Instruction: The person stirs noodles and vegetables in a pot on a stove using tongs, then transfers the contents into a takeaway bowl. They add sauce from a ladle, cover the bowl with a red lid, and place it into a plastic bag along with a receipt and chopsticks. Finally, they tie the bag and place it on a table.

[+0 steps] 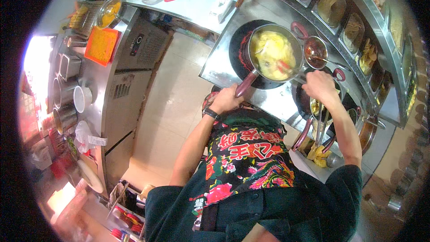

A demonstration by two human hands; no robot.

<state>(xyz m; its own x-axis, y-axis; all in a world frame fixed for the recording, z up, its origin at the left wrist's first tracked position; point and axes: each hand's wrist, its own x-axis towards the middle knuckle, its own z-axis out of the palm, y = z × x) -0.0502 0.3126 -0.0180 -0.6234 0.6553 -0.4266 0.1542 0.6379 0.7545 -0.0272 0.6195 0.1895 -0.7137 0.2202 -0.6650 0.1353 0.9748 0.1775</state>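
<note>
My left hand point(225, 100), with a black band at the wrist, is closed around the end of a dark red pan handle point(247, 83). The handle belongs to a deep metal saucepan point(300, 45) on the black cooktop. Yellowish liquid with pale noodle-like food point(273, 48) fills much of the pan. My right hand point(320, 85) is closed on a thin utensil whose shaft point(299, 79) reaches over the pan's near right rim. A red piece point(285, 67), perhaps the utensil's head, shows in the liquid. Most of the utensil's grip is hidden in my fist.
A small pan of dark red sauce point(315, 53) with a spoon stands right of the saucepan. More pans with red handles point(304, 132) crowd below my right hand. Ingredient tubs point(331, 6) line the right shelf. An orange tray point(102, 45) lies on the left counter.
</note>
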